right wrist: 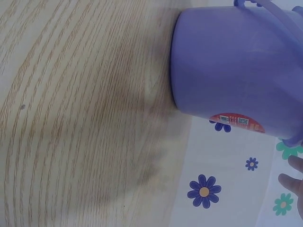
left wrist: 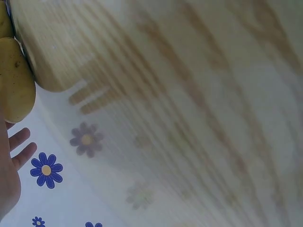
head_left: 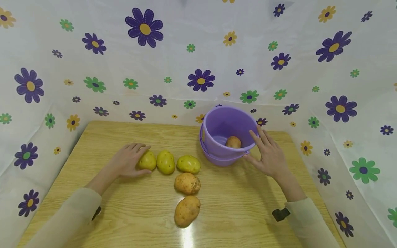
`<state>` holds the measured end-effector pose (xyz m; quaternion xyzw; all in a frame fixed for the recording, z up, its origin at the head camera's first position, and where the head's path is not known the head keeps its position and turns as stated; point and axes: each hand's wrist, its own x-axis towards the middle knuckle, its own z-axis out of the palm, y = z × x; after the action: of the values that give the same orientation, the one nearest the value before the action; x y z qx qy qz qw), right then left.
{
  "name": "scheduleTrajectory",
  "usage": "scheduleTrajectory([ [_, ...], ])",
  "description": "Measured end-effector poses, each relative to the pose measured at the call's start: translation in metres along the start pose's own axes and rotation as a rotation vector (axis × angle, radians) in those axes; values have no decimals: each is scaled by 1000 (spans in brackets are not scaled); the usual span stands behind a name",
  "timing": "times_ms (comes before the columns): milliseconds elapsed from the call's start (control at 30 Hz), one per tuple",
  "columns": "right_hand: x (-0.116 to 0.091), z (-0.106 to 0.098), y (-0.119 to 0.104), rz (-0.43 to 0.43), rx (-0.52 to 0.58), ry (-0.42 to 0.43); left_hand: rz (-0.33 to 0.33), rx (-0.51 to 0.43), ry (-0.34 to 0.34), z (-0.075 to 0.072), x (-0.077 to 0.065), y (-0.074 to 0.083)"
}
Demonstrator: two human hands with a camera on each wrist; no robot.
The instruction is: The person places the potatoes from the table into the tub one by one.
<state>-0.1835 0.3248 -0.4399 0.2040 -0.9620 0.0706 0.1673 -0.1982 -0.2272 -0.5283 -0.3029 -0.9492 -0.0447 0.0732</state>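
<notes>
Left grip (head_left: pixel 128 161): partly closed, fingers round the far side and thumb along the near side of the leftmost greenish potato (head_left: pixel 148 161).
Right grip (head_left: pixel 271 156): wide, fingers spread at the right of the bucket's rim, holding nothing; whether they press the rim I cannot tell.
Greenish row: a middle potato (head_left: pixel 166 162) just beside the leftmost, then a right-hand potato (head_left: pixel 189 164) lying lengthwise.
Brown pair: an upper brown potato (head_left: pixel 187 183) below that row's right end, a lower brown potato (head_left: pixel 187 211) nearer the person.
Purple bucket (head_left: pixel 217 150): on the wood-grain counter (head_left: pixel 235 213), one brown potato (head_left: pixel 233 142) inside.
Backdrop: white flowered sheeting (head_left: pixel 173 62).
</notes>
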Motion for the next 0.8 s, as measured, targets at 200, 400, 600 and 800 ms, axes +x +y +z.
scheduleTrajectory([
  [200, -1, 0, 1, -1, 5, 9, -4, -4, 0, 5, -1, 1],
  [400, -1, 0, 0, -2, 6, 9, -8, 5, 8, 8, -1, 1],
  [600, -1, 1, 0, -4, 19, 10, -9, 2, 18, 9, -2, 2],
  [800, 0, 2, 1, -4, 35, 20, -11, -11, 27, 10, -2, 2],
])
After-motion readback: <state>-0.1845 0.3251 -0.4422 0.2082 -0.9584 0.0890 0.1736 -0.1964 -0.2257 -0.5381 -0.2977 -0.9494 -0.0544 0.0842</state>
